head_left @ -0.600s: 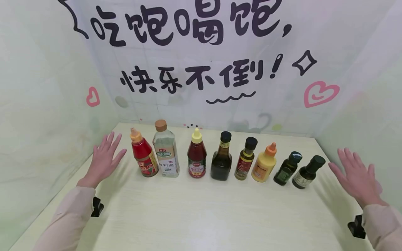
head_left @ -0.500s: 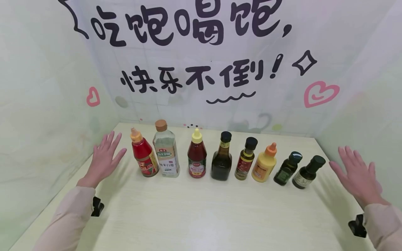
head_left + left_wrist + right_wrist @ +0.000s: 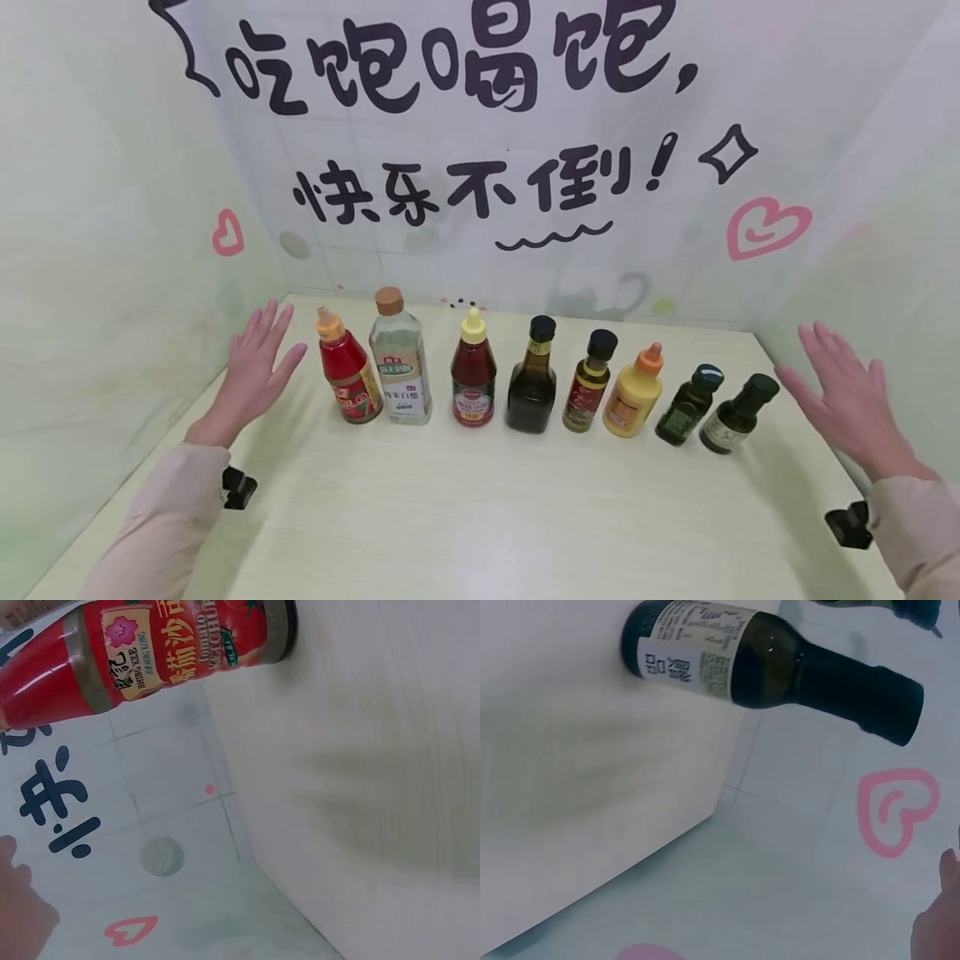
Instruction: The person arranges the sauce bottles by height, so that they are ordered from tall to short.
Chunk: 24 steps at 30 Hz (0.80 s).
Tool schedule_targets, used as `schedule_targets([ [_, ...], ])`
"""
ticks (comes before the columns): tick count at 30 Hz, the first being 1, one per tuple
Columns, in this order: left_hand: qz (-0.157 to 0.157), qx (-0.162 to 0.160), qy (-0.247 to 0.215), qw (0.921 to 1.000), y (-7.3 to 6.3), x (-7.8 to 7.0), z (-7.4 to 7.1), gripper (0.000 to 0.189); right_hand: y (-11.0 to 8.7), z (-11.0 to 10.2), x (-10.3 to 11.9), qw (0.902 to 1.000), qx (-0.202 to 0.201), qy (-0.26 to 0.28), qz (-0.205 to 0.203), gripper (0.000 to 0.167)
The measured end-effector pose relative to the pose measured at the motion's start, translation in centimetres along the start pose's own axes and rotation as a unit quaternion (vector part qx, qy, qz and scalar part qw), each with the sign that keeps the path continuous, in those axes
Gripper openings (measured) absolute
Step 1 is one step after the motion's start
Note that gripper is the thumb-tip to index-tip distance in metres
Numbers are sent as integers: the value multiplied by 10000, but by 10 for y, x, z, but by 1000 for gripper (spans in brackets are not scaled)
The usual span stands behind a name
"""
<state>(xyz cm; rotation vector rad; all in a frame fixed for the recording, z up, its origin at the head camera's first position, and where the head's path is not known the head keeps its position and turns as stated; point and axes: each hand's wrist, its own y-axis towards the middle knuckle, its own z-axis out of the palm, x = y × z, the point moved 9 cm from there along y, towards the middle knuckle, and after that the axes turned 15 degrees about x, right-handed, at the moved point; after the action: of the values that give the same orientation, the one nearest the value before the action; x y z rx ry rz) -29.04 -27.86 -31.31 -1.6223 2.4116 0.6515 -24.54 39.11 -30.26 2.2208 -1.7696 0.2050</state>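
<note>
My left hand [image 3: 253,367] hovers over the table's left side, fingers straight and thumb spread, holding nothing. Nearest it stands a red ketchup bottle [image 3: 351,382] with an orange nozzle cap; its label faces the left wrist view. On the far right my right hand [image 3: 851,400] is likewise spread and holds nothing. Beside that hand is a small dark bottle [image 3: 731,421] with a black cap and pale label, seen close up in the right wrist view. Only bits of each hand, left fingertips [image 3: 22,904] and right fingertips [image 3: 939,907], show in the wrist views.
Between the hands, a row holds a clear white-vinegar bottle [image 3: 402,371], a dark red sauce bottle [image 3: 473,383] with yellow cap, a dark brown bottle [image 3: 532,387], a red-labelled bottle [image 3: 587,387], a yellow squeeze bottle [image 3: 633,396] and a green bottle [image 3: 684,412]. Printed cloth walls surround the table [image 3: 480,517].
My right hand has moved up and slightly inward in the head view. The left hand has shifted a little up and right. The whole view has moved slightly; the bottles stand as before.
</note>
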Motion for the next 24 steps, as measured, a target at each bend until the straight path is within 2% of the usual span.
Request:
schedule_targets([
  [6,162,-74,-247,9995,1,-13,-6,59,11,-8,33,9989,-146,70,-445,67],
  [15,361,-85,-914,9951,4,-26,-9,59,27,-10,77,9933,-332,156,-1096,63],
  [24,379,-114,-1159,9925,7,-35,-11,63,43,-8,133,9850,-211,-65,-1712,68],
])
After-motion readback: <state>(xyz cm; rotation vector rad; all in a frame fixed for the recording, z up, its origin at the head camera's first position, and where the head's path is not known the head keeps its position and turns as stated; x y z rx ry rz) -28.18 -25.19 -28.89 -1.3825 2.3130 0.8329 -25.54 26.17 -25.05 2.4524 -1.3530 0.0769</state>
